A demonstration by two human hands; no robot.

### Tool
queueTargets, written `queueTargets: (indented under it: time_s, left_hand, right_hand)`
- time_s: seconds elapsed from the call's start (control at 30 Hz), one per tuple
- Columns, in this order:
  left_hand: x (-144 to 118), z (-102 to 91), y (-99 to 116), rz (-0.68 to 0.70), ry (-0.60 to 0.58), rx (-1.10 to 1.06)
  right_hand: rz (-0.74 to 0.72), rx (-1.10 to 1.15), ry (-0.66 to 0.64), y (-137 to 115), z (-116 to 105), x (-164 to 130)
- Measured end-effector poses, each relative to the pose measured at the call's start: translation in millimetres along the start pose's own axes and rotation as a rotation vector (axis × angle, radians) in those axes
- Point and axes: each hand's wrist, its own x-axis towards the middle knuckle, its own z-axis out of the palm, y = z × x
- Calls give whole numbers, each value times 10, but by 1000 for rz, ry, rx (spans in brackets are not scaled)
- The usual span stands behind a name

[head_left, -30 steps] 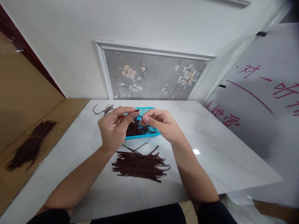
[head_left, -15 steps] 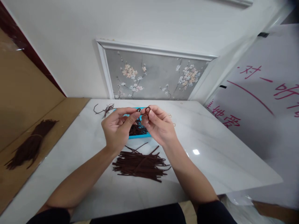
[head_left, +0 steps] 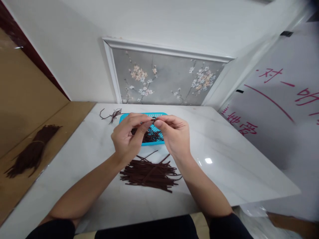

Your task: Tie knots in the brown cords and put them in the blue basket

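Between my fingertips is a dark brown cord [head_left: 154, 118], bent into a small loop and mostly hidden by the fingers. My left hand [head_left: 131, 134] pinches it from the left, and my right hand [head_left: 175, 132] pinches it from the right, the two thumbs nearly meeting. Both hands are above a blue perforated basket [head_left: 153, 143], which holds a tangle of dark brown cord pieces [head_left: 152, 135]. Nearer to me, below the hands, a flat pile of brown cords [head_left: 151, 174] lies on the white marbled table [head_left: 224, 166].
Several loose thin strands [head_left: 115, 115] lie left of the basket. A tied bundle of brown cords [head_left: 32, 151] rests on the brown cardboard [head_left: 62, 122] at the left. A wall with a framed floral panel [head_left: 166, 78] stands behind the table; a white sheet with red writing [head_left: 279, 99] is at right.
My hands have come together, so the two separate loops in the cord now meet at the fingertips. More of the blue basket shows between and behind the hands.
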Motion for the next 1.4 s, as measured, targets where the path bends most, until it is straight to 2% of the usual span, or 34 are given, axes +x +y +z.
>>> queueTargets:
  time_s: [0.13, 0.23, 0.33, 0.47, 0.53, 0.6, 0.73, 0.83, 0.97, 1.07, 1.27, 1.4]
  left_hand:
    - [49, -18, 18, 60, -52, -20]
    - [94, -47, 47, 24, -82, -43]
    - [134, -80, 62, -91, -124, -71]
    - [176, -107, 48, -321, -119, -58]
    - [200, -119, 36, -395, -178, -40]
    - [221, -130, 26, -413, -248, -44]
    - [228, -138, 8, -326, -232, -28]
    - [199, -131, -17, -174, -201, 42]
    - [156, -125, -68, 33, -162, 140]
    - [147, -123, -86, 37, -164, 184]
    - [196, -161, -84, 120, -265, 216]
    - [283, -254, -77, 206, -420, 274]
  right_hand:
    - [-48, -47, -11, 55, -25, 3]
    - [-101, -87, -11, 54, -21, -6]
    - [-163, -139, -21, 37, -15, -15]
    - [-174, -235, -4, 31, -25, -9]
    - [-172, -244, -3, 37, -35, 1]
    - [-182, -239, -12, 42, -46, 15]
    - [-205, -250, -32, 34, -70, 52]
    - [-160, -221, -57, 20, -95, 86]
    - [39, -98, -141, 13, -135, 138]
    - [189, 8, -203, 4, -163, 174]
    - [351, 91, -218, -61, -180, 200]
    - [383, 70, -247, -67, -196, 210]
